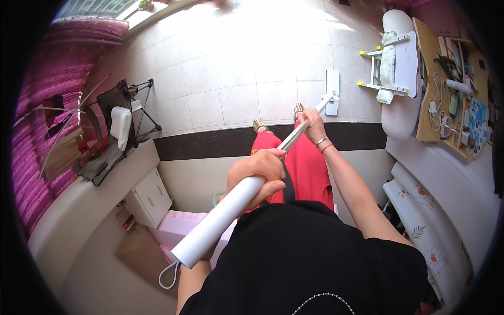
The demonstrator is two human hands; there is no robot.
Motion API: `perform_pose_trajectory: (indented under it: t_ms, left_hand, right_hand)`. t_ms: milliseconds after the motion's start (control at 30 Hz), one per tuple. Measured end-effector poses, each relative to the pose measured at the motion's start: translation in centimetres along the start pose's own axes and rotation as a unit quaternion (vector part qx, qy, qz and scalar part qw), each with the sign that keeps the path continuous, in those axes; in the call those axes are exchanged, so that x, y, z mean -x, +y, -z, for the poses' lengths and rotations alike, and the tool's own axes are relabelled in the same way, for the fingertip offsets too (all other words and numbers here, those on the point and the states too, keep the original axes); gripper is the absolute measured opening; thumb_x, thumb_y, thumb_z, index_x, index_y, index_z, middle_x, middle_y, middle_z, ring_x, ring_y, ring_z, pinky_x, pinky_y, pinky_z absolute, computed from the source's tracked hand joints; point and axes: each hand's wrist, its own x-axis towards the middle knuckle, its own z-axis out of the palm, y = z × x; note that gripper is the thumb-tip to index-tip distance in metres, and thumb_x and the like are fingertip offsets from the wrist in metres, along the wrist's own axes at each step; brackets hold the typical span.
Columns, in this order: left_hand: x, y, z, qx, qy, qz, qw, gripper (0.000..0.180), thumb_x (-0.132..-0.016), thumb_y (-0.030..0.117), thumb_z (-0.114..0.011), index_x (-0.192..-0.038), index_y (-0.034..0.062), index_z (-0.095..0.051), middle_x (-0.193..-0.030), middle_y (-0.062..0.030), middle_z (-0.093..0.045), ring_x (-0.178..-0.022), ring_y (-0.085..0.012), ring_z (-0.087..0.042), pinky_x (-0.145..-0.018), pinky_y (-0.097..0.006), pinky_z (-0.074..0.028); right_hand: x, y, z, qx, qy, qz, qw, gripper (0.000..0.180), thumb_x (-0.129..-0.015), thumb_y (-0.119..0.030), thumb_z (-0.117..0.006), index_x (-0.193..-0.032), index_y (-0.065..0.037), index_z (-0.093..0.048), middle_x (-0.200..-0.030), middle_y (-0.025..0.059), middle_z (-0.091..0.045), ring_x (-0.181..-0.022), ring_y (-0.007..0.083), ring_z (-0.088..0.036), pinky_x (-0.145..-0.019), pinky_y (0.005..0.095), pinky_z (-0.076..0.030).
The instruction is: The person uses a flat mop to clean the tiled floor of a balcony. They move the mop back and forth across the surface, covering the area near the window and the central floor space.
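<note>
A long flat mop point(218, 223) slants across my body, its thick white grip end near me with a loop of cord hanging off it. My left hand point(257, 170) wraps around the handle just where the white grip meets the silvery pole. Farther down, my right hand point(313, 125) closes around the pole in front of my right leg. The flat white mop head point(332, 84) lies on the tiled floor point(236, 73), ahead of my right foot.
A dark strip point(210, 142) crosses the floor at my feet. At left stands a black folding chair point(113, 128) with a white cushion, near pink curtains point(44, 126). On the right are a white chair point(391, 65) with yellow-tipped legs and a cluttered wooden desk point(428, 107).
</note>
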Motion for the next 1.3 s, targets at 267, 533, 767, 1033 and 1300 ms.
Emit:
perform_pose_trajectory:
  t_ms: [267,533,767,1033,1300]
  left_hand:
    - [2.8,6.9,9.7,-0.053,0.008,0.038,0.998,0.025,-0.081,0.011,-0.075,-0.073,0.0073,-0.052,-0.065,-0.003,-0.053,-0.066,-0.0173,-0.053,-0.084,-0.04,-0.045]
    - [1.4,13.5,14.8,-0.202,-0.052,0.022,0.978,0.033,-0.072,0.019,-0.084,-0.068,0.009,-0.053,-0.059,-0.0002,-0.052,-0.058,-0.0169,-0.054,-0.076,-0.04,-0.049]
    - [-3.4,11.4,16.1,-0.269,-0.071,0.026,0.96,0.035,-0.071,0.011,-0.083,-0.066,0.0089,-0.049,-0.062,-0.0025,-0.05,-0.063,-0.0214,-0.053,-0.081,-0.039,-0.05]
    - [-9.6,10.9,14.7,-0.156,0.053,-0.082,0.983,0.03,-0.074,0.011,-0.082,-0.067,0.0082,-0.054,-0.061,-0.001,-0.05,-0.059,-0.0182,-0.055,-0.076,-0.039,-0.053]
    - [-18.1,2.0,15.7,-0.121,0.13,-0.095,0.98,0.039,-0.073,0.019,-0.084,-0.065,0.0081,-0.047,-0.061,-0.0036,-0.054,-0.06,-0.0196,-0.057,-0.077,-0.035,-0.053]
  right_hand:
    - [-2.6,-10.1,-11.1,-0.058,0.085,0.01,0.995,0.03,-0.086,-0.014,-0.061,-0.063,-0.006,-0.044,-0.065,0.0131,-0.049,-0.068,0.0355,-0.049,-0.069,0.0434,-0.041]
    - [-10.8,-20.4,-19.0,-0.199,0.139,0.057,0.968,0.03,-0.086,-0.011,-0.063,-0.065,-0.006,-0.043,-0.065,0.0117,-0.047,-0.068,0.0326,-0.046,-0.066,0.0413,-0.039]
    - [-20.4,-19.8,-20.0,-0.23,0.077,0.104,0.965,0.029,-0.087,-0.015,-0.066,-0.066,-0.006,-0.047,-0.066,0.0124,-0.05,-0.07,0.0326,-0.047,-0.065,0.0419,-0.042]
    - [-25.7,-18.4,-10.7,-0.159,-0.11,0.174,0.966,0.03,-0.087,-0.019,-0.067,-0.068,-0.004,-0.049,-0.067,0.0128,-0.052,-0.07,0.0311,-0.05,-0.064,0.041,-0.043]
    - [-34.8,-11.1,-1.9,-0.067,-0.116,0.177,0.975,0.029,-0.074,-0.016,-0.082,-0.069,-0.006,-0.054,-0.069,0.0081,-0.055,-0.078,0.0282,-0.052,-0.066,0.038,-0.045]
